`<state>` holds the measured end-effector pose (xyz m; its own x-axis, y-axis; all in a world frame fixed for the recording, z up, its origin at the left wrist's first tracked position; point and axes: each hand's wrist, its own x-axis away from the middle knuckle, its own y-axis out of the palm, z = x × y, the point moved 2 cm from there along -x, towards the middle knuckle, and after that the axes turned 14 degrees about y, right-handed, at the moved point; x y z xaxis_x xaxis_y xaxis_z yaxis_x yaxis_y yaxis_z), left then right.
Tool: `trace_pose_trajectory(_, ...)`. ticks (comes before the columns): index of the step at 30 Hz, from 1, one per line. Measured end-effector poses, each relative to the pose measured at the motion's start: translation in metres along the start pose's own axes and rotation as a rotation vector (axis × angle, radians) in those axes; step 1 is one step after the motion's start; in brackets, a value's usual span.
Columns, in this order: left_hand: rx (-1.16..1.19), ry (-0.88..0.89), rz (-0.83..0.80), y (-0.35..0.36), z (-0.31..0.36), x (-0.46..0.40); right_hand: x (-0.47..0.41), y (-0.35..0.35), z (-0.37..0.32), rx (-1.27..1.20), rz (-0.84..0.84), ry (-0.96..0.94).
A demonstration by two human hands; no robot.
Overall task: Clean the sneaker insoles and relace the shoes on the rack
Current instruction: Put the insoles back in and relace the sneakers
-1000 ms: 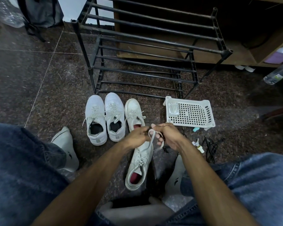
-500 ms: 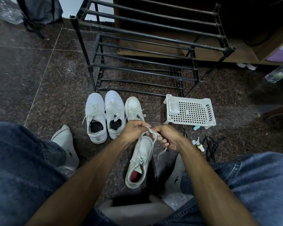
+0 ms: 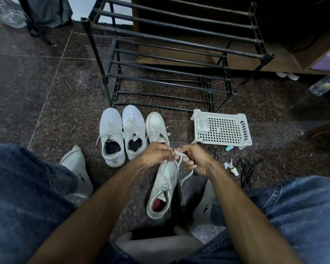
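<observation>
White sneaker (red insole visible): laid on the floor before the rack. Its lace is pinched by left hand and right hand, apparently mid-knot.

We see both hands meeting above a white sneaker on the dark floor, the left hand and the right hand each pinching its white lace, one end trailing to the floor. Three more white sneakers stand side by side behind them, in front of a black shoe rack. A white perforated basket lies to the right, near small items and a black cord.
</observation>
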<state>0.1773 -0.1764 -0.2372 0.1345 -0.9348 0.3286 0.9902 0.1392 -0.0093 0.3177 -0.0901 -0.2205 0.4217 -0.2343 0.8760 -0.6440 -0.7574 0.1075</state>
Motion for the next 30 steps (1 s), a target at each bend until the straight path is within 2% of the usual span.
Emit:
trace_pose_trajectory(3,-0.075,0.026,0.037,-0.009,-0.007,-0.004,-0.008,-0.009,0.005,-0.057,0.115,-0.045)
trace_pose_trajectory(5,-0.046,-0.041,0.211,-0.019,-0.014,-0.005,-0.013,-0.016,0.011,-0.042,0.305,-0.055)
trace_pose_trajectory(8,0.211,-0.288,0.57,-0.043,-0.039,0.002,-0.025,-0.036,0.025,-0.104,0.621,-0.076)
trace_pose_trajectory(11,0.46,-0.465,0.654,-0.062,-0.073,0.016,-0.035,-0.056,0.039,-0.126,0.861,-0.059)
trace_pose_trajectory(14,0.578,-0.568,0.838,-0.073,-0.104,0.025,-0.027,-0.064,0.047,-0.042,1.068,0.05)
trace_pose_trajectory(17,0.563,-0.532,0.94,-0.071,-0.116,0.021,-0.025,-0.064,0.055,0.207,1.137,0.112)
trace_pose_trajectory(18,0.444,-0.5,0.894,-0.069,-0.119,0.019,-0.027,-0.06,0.058,0.345,1.116,0.138)
trace_pose_trajectory(19,0.212,-0.486,0.786,-0.067,-0.124,0.018,-0.032,-0.055,0.062,0.527,1.077,0.182)
trace_pose_trajectory(21,-0.384,-0.379,0.492,-0.057,-0.132,0.018,-0.042,-0.039,0.069,0.897,0.925,0.246)
trace_pose_trajectory(22,-0.564,-0.284,0.343,-0.049,-0.136,0.018,-0.05,-0.031,0.074,1.028,0.829,0.234)
trace_pose_trajectory(24,-0.629,-0.096,0.074,-0.026,-0.142,0.018,-0.061,-0.013,0.083,1.116,0.628,0.193)
trace_pose_trajectory(26,-0.606,-0.036,-0.132,-0.004,-0.152,0.016,-0.07,0.005,0.092,1.119,0.52,0.146)
trace_pose_trajectory(28,-0.64,-0.057,-0.215,0.007,-0.149,0.017,-0.073,0.018,0.098,1.108,0.514,0.095)
trace_pose_trajectory(30,-0.682,-0.043,-0.186,0.012,-0.148,0.017,-0.074,0.023,0.099,1.078,0.552,0.071)
